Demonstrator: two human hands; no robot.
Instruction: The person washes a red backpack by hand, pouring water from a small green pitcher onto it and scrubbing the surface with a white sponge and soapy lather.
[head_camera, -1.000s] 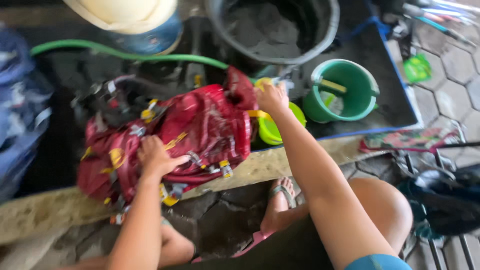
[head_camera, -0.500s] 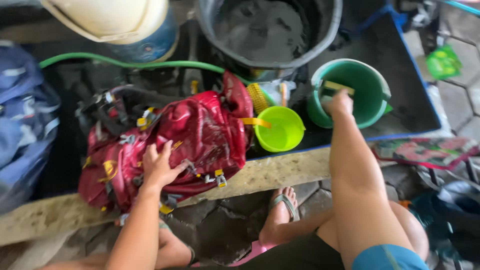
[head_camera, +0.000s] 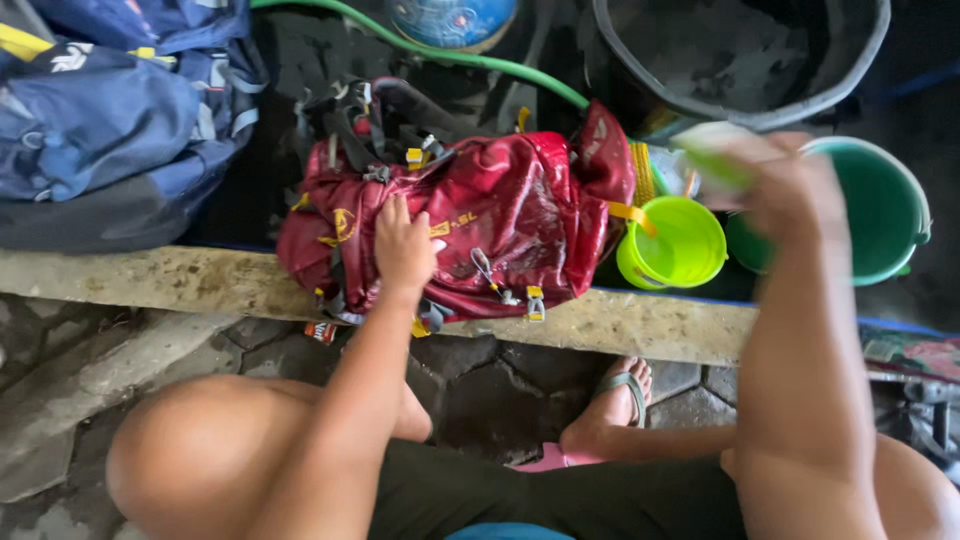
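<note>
A wet red backpack with yellow tags and grey straps lies across a stone kerb. My left hand presses flat on its front, fingers spread. My right hand is blurred by motion, raised in front of the green bucket, and closed on a pale green object whose shape I cannot make out. A small lime-green pail stands between the backpack and the bucket.
A blue backpack lies at the far left. A green hose runs behind the red one, past a round blue object. A large grey basin stands at the back right. My sandalled foot rests below the kerb.
My right hand has come up out of the green bucket holding the pale green object. The left hand stays on the red backpack. The view has shifted left and closer.
</note>
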